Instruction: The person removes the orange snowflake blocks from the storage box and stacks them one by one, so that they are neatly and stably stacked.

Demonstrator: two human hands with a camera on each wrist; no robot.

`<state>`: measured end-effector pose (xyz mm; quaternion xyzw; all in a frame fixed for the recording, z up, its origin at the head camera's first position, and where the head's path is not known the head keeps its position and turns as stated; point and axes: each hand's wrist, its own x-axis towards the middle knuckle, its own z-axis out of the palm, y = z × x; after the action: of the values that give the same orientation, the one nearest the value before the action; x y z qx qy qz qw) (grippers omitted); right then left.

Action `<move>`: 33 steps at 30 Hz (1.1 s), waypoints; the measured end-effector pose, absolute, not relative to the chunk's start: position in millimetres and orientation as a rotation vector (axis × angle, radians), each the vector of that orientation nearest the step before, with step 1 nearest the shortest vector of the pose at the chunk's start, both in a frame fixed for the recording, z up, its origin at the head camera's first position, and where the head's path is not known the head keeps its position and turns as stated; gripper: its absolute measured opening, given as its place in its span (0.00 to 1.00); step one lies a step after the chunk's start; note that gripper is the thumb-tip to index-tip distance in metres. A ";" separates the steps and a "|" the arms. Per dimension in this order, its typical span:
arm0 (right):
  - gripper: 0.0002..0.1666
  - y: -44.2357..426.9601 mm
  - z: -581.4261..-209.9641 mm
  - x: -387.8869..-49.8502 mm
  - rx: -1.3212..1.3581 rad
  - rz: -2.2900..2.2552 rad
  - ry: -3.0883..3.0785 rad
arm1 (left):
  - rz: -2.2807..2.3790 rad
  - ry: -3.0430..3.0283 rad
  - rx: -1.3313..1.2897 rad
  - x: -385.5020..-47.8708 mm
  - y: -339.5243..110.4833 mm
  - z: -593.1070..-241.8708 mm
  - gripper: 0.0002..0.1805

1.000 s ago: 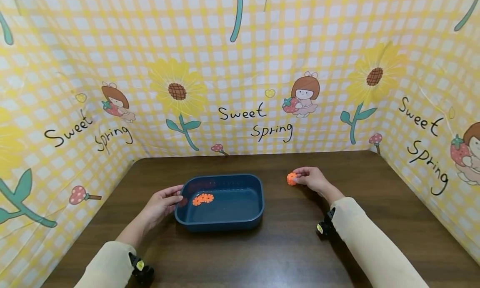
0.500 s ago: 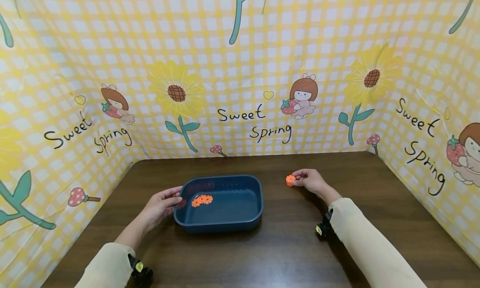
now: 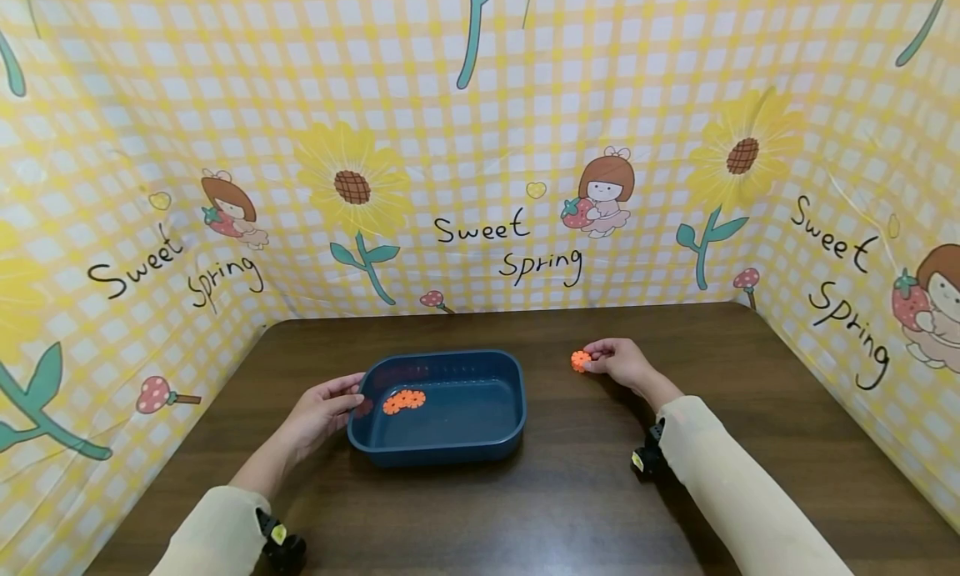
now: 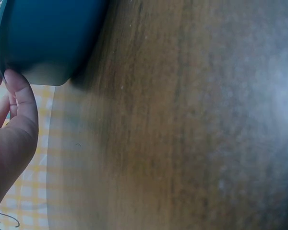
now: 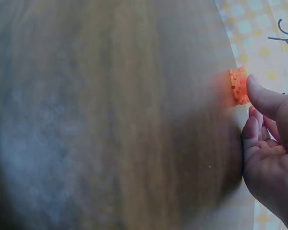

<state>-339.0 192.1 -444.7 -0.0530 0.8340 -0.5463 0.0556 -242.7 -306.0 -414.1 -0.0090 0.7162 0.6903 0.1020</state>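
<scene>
Hardly anything has moved since a second ago: my view has slid a touch, but both hands stay where they were. The right hand [image 3: 618, 362] pinches an orange stack [image 3: 579, 360] near the back edge of the table [image 3: 600, 493], right of the middle; whether it touches down I can't tell. The left hand [image 3: 322, 411] grips the blue bin [image 3: 438, 454] by its left rim. Orange flower pieces [image 3: 405, 401] lie inside, toward its back left corner. So the work seems paused, the held stack outside the bin's right edge.
</scene>
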 end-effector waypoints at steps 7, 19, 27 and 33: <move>0.21 191.3 -440.9 -337.4 -0.159 -1.690 2.551 | 2.036 2.118 -0.042 -242.4 -305.5 -414.6 0.30; 0.23 180.0 -421.3 -337.2 -0.185 -1.764 2.553 | 2.041 2.113 -0.025 -242.8 -304.6 -414.1 0.29; 0.20 154.2 -401.4 -331.4 -0.249 -1.812 2.509 | 2.036 2.114 -0.030 -241.5 -305.7 -413.8 0.29; 0.19 130.0 -386.9 -323.8 -0.283 -1.860 2.448 | 2.026 2.125 -0.031 -241.7 -305.8 -413.6 0.29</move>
<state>-323.8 130.0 -386.9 -0.0917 0.7926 -0.6022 0.0269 -241.7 -305.8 -413.6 -0.0106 0.7199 0.6864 0.1024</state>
